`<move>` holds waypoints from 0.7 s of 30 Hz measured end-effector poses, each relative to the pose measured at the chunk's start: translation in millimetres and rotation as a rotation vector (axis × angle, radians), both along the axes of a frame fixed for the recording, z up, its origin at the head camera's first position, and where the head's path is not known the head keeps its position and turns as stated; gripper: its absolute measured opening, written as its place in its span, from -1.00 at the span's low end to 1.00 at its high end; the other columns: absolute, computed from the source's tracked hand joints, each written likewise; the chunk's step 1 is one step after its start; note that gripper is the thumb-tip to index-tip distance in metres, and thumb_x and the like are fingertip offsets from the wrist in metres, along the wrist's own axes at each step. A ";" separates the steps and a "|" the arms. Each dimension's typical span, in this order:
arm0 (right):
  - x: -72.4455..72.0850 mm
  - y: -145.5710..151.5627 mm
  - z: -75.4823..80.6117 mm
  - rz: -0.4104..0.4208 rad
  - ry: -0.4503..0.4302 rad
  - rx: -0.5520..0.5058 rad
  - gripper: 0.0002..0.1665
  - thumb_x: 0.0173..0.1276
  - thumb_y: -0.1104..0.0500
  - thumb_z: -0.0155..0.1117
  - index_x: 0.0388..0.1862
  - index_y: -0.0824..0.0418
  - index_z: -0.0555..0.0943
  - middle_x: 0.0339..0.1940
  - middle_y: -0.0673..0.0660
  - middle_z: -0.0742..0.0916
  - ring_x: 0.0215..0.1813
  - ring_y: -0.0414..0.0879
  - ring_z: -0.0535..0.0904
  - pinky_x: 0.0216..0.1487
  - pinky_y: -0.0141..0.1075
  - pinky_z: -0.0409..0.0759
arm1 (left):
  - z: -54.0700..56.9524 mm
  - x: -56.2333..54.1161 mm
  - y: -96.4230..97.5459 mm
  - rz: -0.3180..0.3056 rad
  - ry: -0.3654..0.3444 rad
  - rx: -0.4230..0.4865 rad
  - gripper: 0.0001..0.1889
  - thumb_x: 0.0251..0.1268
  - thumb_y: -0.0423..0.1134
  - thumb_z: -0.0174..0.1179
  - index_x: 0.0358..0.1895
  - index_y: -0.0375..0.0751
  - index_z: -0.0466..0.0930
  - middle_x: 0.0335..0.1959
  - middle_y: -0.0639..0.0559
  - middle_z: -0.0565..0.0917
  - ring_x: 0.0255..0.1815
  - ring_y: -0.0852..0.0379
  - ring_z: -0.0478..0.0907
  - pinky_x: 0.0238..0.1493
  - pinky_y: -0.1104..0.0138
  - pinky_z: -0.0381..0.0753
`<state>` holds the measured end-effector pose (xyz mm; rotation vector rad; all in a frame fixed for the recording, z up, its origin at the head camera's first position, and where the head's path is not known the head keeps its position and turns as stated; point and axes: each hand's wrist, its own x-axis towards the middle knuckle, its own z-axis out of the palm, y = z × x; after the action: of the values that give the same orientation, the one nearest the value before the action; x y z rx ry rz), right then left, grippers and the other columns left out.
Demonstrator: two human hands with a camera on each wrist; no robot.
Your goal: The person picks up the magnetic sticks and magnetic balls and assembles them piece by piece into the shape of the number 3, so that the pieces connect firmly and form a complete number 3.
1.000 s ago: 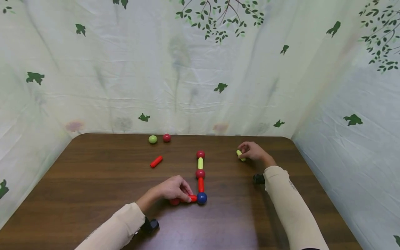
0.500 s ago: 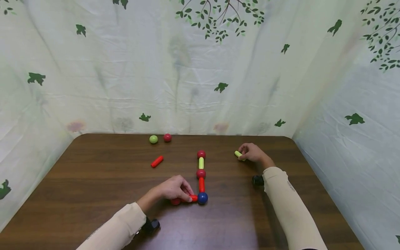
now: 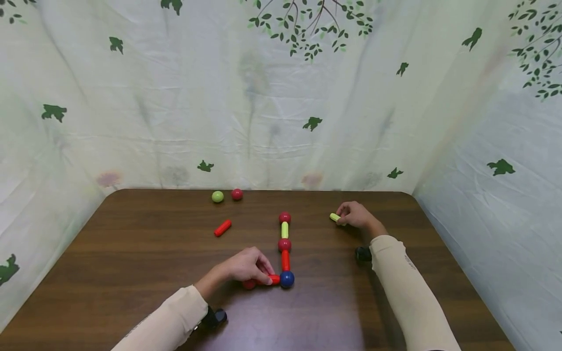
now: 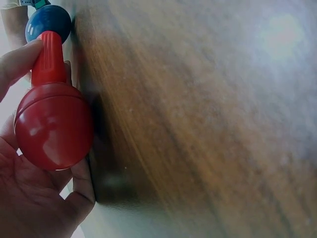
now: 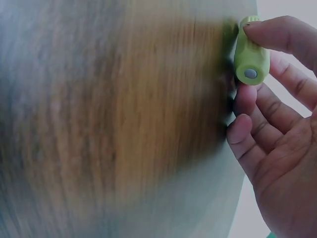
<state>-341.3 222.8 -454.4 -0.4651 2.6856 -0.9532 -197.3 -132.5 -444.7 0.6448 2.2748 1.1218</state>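
Note:
My left hand (image 3: 249,265) pinches a red magnetic rod (image 4: 48,59) between thumb and fingers, low over the table. One end of that rod meets a blue ball (image 3: 287,279); a red ball (image 4: 54,126) sits at its other end, near my palm. From the blue ball a line runs away from me: a red rod (image 3: 286,261), a red ball (image 3: 284,244), a light green rod (image 3: 285,230) and a far red ball (image 3: 285,217). Off to the right, my right hand (image 3: 356,214) pinches another light green rod (image 5: 251,54), its end showing a round metal tip.
A loose red rod (image 3: 222,228) lies left of the line on the brown wooden table (image 3: 131,253). Near the back edge rest a green ball (image 3: 217,196) and a red ball (image 3: 237,194). A white leaf-patterned curtain (image 3: 246,122) hangs behind.
The light green rod in my right hand has turned slightly, its free end now pointing more to the left. My left hand keeps its hold on the red rod.

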 end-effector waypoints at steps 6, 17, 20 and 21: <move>1.8 -7.3 3.7 0.013 -0.012 -0.018 -0.77 0.23 0.27 0.33 -0.15 0.33 0.60 -0.35 0.12 0.64 -0.32 -0.05 0.49 -0.30 -0.24 0.47 | -2.1 -1.5 0.7 -0.008 -0.011 0.006 -0.92 0.07 -0.33 0.40 -0.35 -0.21 0.74 -0.50 0.10 0.68 -0.45 0.24 0.52 -0.34 0.38 0.51; -1.7 -41.1 14.2 0.069 0.005 -0.092 -0.75 0.23 0.28 0.34 -0.12 0.35 0.63 -0.24 0.15 0.69 -0.20 -0.04 0.55 -0.12 -0.19 0.52 | -2.1 -0.8 0.9 -0.004 -0.013 -0.001 -0.92 0.07 -0.33 0.40 -0.35 -0.21 0.75 -0.50 0.09 0.68 -0.44 0.24 0.52 -0.31 0.37 0.50; -4.3 -52.5 18.8 0.086 0.027 -0.099 -0.75 0.22 0.28 0.36 -0.12 0.34 0.65 -0.24 0.14 0.70 -0.19 -0.04 0.56 -0.09 -0.19 0.52 | -1.0 0.0 1.1 0.000 -0.022 0.005 -0.92 0.08 -0.34 0.40 -0.34 -0.22 0.74 -0.50 0.08 0.68 -0.44 0.23 0.52 -0.31 0.37 0.50; -4.9 -56.5 20.4 0.088 0.031 -0.103 -0.75 0.21 0.27 0.36 -0.12 0.34 0.65 -0.24 0.14 0.70 -0.20 -0.04 0.56 -0.09 -0.19 0.52 | -0.8 0.2 1.2 0.000 -0.024 0.006 -0.92 0.08 -0.34 0.39 -0.34 -0.23 0.74 -0.50 0.08 0.68 -0.44 0.23 0.52 -0.31 0.37 0.50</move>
<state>-346.2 166.3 -434.0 -0.6190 2.6276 -1.0704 -197.1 -131.3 -445.5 0.6301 2.2525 1.1309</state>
